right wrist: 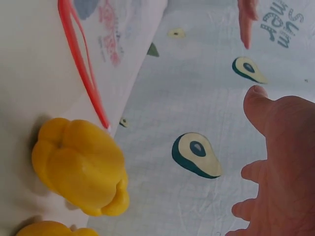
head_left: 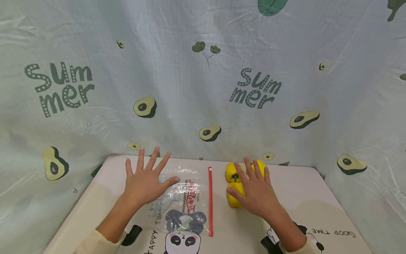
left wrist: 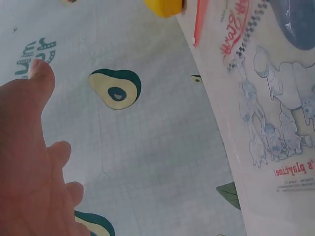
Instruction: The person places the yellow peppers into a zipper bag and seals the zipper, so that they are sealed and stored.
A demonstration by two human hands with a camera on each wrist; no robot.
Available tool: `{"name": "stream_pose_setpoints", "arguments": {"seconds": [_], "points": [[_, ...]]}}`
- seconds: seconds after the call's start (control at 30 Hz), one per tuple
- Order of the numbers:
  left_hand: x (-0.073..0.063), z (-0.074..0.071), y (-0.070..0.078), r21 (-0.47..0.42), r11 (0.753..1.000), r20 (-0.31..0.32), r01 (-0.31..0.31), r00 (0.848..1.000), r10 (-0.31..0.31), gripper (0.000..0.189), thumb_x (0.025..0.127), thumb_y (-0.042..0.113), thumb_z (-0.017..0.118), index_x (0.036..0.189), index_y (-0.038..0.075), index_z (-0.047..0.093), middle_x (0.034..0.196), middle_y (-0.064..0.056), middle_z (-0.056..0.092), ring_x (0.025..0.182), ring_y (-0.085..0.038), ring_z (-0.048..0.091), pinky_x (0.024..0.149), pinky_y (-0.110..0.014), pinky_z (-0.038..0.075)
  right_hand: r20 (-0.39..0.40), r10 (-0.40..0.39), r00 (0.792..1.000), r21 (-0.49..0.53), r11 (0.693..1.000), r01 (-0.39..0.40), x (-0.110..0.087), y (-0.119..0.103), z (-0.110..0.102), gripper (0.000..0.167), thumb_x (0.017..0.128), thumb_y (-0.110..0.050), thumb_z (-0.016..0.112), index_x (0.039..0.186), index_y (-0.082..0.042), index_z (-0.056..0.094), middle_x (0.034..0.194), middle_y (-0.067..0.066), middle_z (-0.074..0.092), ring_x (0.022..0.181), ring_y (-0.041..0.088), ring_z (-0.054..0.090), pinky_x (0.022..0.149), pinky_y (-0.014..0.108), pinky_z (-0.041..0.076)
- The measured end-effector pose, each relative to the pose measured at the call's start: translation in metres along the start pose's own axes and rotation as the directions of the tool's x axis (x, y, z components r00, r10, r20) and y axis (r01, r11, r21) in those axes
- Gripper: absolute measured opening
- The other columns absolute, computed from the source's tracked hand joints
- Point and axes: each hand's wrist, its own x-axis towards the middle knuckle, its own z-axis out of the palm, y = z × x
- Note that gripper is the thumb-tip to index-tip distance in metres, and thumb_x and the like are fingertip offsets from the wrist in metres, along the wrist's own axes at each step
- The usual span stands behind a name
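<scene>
My left hand [head_left: 144,185] is held with fingers spread above a clear zip bag [head_left: 190,194], which has a red slider strip along its right edge and printed drawings. Fingers apart, my right hand [head_left: 258,192] hovers over several yellow bell peppers [head_left: 235,195] and hides part of them. In the right wrist view one bell pepper [right wrist: 81,164] lies close to the red strip, apart from the right hand [right wrist: 285,162]. The left wrist view shows the left hand [left wrist: 29,157] holding nothing, with the bag [left wrist: 275,113] off to its right.
The white table [head_left: 295,190] carries printed pandas and lettering. Behind it hangs a pale curtain [head_left: 177,88] with avocado and "summer" prints, close against the table's back edge. Dark bands [head_left: 131,235] circle the wrists.
</scene>
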Motion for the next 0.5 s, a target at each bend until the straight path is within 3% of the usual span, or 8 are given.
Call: {"name": "stream_pose_setpoints", "arguments": {"seconds": [0.5], "points": [[-0.012, 0.009, 0.007, -0.034, 0.999, -0.008, -0.015, 1.0, 0.015, 0.09, 0.092, 0.076, 0.054, 0.165, 0.031, 0.029, 0.177, -0.012, 0.011, 0.162, -0.05, -0.006, 0.122, -0.079, -0.006, -0.01, -0.048, 0.999, 0.013, 0.999, 0.048, -0.001, -0.017, 0.007, 0.091, 0.093, -0.065, 0.062, 0.166, -0.02, 0.029, 0.176, 0.016, 0.016, 0.163, 0.042, 0.013, 0.13, 0.066, 0.01]]}}
